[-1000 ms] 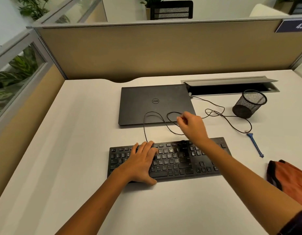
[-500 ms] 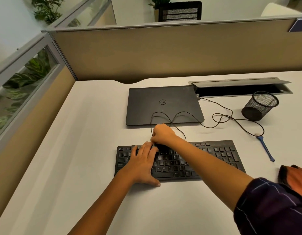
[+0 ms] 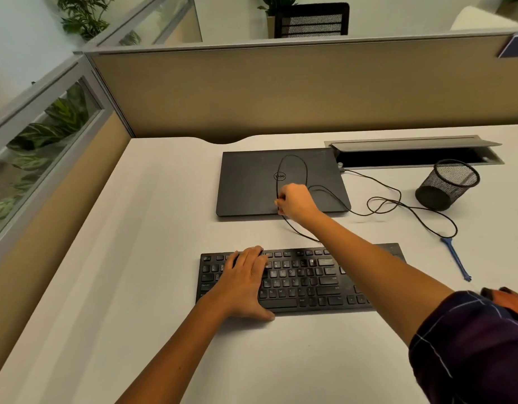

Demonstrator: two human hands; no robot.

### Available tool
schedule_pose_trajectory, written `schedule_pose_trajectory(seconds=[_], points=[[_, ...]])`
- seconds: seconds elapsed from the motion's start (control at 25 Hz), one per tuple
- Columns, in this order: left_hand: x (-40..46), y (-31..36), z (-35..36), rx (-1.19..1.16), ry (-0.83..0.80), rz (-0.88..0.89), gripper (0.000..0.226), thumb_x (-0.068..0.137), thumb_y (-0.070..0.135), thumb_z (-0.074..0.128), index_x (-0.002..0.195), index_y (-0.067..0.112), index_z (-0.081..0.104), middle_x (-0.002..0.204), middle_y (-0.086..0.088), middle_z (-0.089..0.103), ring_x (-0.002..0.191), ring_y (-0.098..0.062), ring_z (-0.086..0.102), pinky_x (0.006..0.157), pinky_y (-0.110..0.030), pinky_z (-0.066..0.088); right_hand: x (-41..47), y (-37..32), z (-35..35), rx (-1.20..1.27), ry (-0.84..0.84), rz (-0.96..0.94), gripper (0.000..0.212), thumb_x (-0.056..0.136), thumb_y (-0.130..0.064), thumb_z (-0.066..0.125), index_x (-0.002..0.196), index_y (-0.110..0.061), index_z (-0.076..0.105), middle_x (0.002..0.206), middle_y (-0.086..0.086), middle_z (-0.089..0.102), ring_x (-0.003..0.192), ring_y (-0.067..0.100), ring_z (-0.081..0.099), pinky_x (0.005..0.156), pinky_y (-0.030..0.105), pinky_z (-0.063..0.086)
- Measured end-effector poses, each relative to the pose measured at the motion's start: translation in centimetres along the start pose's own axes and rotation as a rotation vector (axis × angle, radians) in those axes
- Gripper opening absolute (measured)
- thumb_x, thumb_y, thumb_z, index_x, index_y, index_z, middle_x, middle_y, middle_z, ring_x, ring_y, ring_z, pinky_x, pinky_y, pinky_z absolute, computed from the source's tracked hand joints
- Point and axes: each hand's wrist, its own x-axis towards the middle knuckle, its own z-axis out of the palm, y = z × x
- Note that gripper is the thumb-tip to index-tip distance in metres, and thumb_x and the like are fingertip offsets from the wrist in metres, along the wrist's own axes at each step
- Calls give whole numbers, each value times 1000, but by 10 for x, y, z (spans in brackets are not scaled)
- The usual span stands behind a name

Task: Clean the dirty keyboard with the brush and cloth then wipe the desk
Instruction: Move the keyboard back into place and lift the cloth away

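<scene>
A black keyboard (image 3: 310, 281) lies in the middle of the white desk (image 3: 135, 258). My left hand (image 3: 246, 284) rests flat on its left half, fingers straight. My right hand (image 3: 295, 202) is raised over the front edge of a closed black laptop (image 3: 246, 182) and pinches the keyboard's black cable (image 3: 292, 161), which loops over the laptop lid. A blue brush (image 3: 456, 262) lies on the desk to the right of the keyboard. An orange cloth (image 3: 511, 301) shows at the right edge, partly hidden by my sleeve.
A black mesh pen cup (image 3: 447, 185) lies tipped on its side at the back right, in front of an open cable tray (image 3: 412, 150). Loose cable (image 3: 397, 205) coils between laptop and cup. Beige partition walls close off the back and left.
My right hand rose from the keyboard's top edge to above the laptop, carrying the cable so it loops over the lid. My left hand stayed on the keyboard.
</scene>
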Motion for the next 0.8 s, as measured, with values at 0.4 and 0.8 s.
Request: schedule_pose_trajectory(seconds=[0.4,0.8], points=[[2,-1,0,-18,-62,-45,126,64,75,68,154,21,-3,162,4,-12,149,-17,-12,116,-45,-13,-83,17,-20,549,48,-89,18,93,-6,53,104,-3,67,84,7,69,74,14,69,68,18,56],[11,54,15,7,52,-64,114,77,78,52,154,25,-13,158,3,-28,144,-17,-30,111,-48,-18,-194,168,-88,533,412,130,14,88,-9,60,93,-20,68,79,-3,71,74,5,67,71,14,52]])
